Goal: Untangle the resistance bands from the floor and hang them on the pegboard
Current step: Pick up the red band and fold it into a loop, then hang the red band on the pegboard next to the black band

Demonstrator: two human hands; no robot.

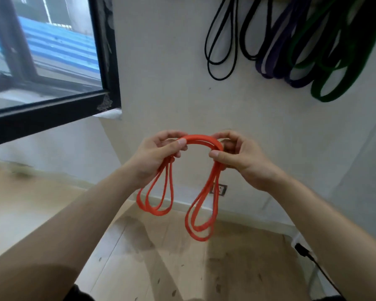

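I hold the folded orange rubber resistance band (201,142) at the centre of the frame, my left hand (155,158) and right hand (241,158) each pinched shut on one end of its arched top, thumb over fingers. Between the two grips the smooth flat strands bow upward; below each hand doubled loops dangle freely, the right pair lower. The thin black cord bands (224,40), purple flat bands (276,55) and wide green band (334,79) hang against the pale wall in the upper right of the frame, above and right of my hands, so my right hand is nearer. The pegs themselves are out of view.
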